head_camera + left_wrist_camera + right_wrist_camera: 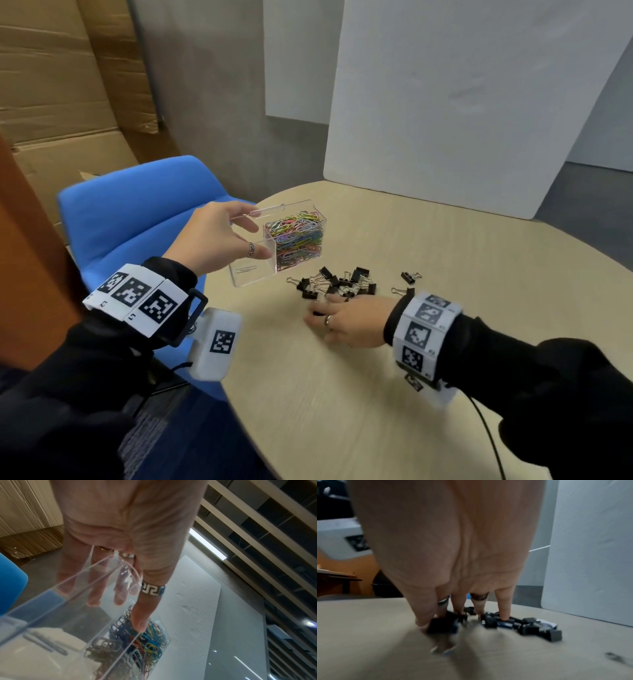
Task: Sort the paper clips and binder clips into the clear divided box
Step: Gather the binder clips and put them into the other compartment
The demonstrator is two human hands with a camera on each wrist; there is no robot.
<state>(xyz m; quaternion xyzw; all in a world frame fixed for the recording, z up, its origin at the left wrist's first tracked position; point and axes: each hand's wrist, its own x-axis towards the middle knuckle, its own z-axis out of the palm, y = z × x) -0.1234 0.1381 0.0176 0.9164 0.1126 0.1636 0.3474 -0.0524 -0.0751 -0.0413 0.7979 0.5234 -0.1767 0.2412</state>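
Note:
The clear divided box stands on the table's left side. Its right compartment is packed with coloured paper clips; the left one holds a single paper clip. My left hand grips the left compartment, thumb on the near wall and fingers over the far wall. A pile of black binder clips lies to the right of the box. My right hand reaches down on the pile's near edge, thumb and index finger pinching one binder clip; the other fingers touch the pile.
Two stray binder clips lie right of the pile. The round beige table ends just left of the box, above a blue chair. A white board stands at the table's back. Cardboard boxes stand far left.

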